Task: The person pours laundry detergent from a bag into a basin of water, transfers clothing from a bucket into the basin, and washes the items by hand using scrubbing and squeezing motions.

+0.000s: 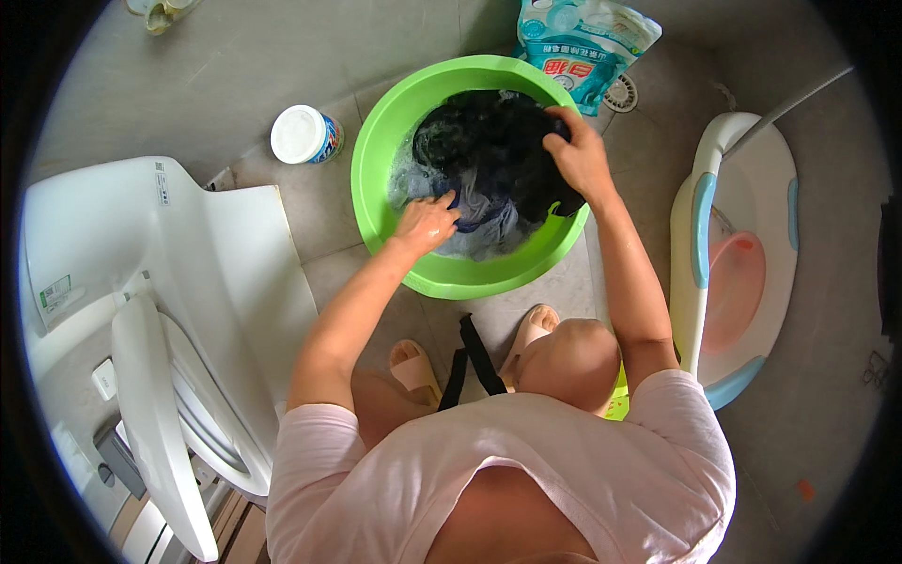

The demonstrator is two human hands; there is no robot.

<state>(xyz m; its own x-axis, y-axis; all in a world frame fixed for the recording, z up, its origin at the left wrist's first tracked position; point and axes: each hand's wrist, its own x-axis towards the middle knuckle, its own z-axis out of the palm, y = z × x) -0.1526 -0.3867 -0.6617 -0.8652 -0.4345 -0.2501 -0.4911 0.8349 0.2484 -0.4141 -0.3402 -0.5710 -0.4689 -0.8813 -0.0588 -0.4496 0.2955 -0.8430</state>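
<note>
A green plastic basin on the floor holds soaked clothes in sudsy water. Dark fabric fills most of its back and right side. Grey-blue cloth lies lower, towards the front, partly under water. My right hand grips the black fabric near the right rim, thumb towards the basin's middle, and part of that fabric is bunched up against the wall. My left hand is wet and reaches over the front-left rim. Its fingertips touch navy cloth at the water's edge; whether they pinch it is unclear.
A teal detergent bag stands behind the basin beside a floor drain. A white-lidded tub sits back left. A toilet is at left. On the right, a baby bathtub holds a pink basin; a shower hose crosses it.
</note>
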